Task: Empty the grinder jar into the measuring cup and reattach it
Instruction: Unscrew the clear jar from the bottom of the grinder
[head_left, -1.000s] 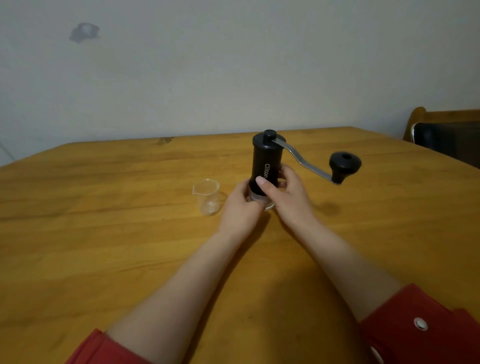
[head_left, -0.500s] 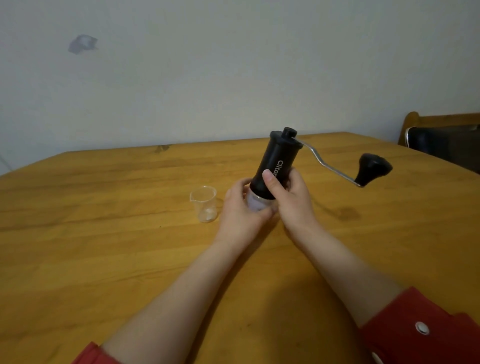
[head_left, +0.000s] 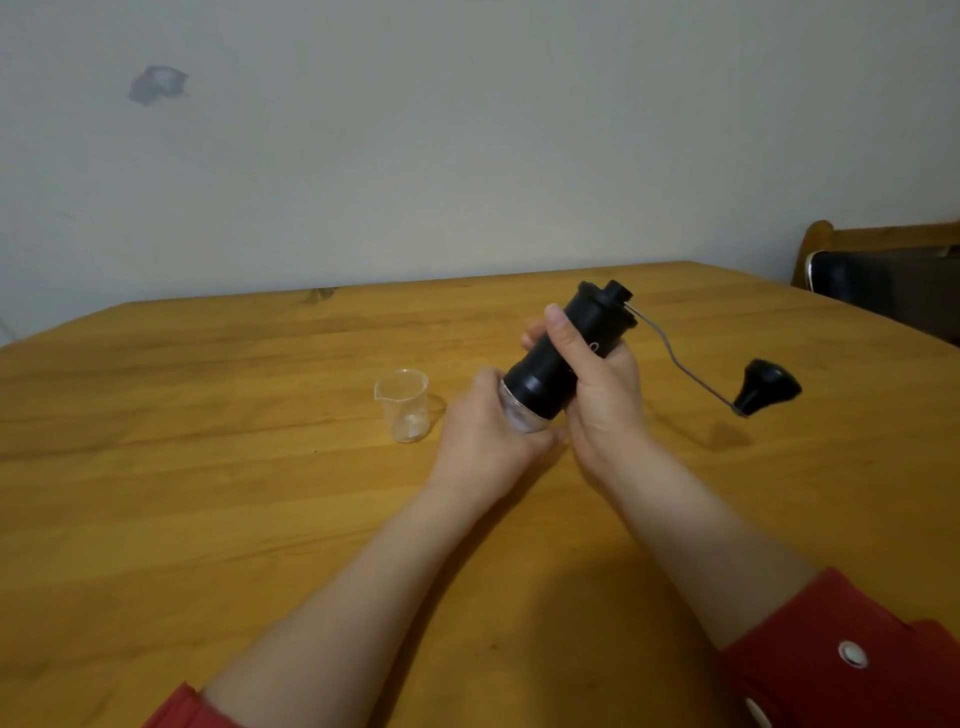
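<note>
A black hand grinder (head_left: 558, 358) is held above the table, tilted with its top toward the right. My right hand (head_left: 597, 387) is wrapped around its black body. My left hand (head_left: 483, 441) grips the clear jar (head_left: 517, 413) at its lower end, which is still joined to the body and mostly hidden by my fingers. The crank arm ends in a black knob (head_left: 766, 387) out to the right. A small clear measuring cup (head_left: 404, 405) stands upright on the table just left of my left hand.
The wooden table (head_left: 208, 493) stretches all around my arms. A plain wall rises behind it. A wooden chair with a dark seat (head_left: 883, 275) stands at the far right edge.
The grinder has been lifted off the table and tipped further to the right, its crank knob swinging down to the right. Both hands kept their hold on it.
</note>
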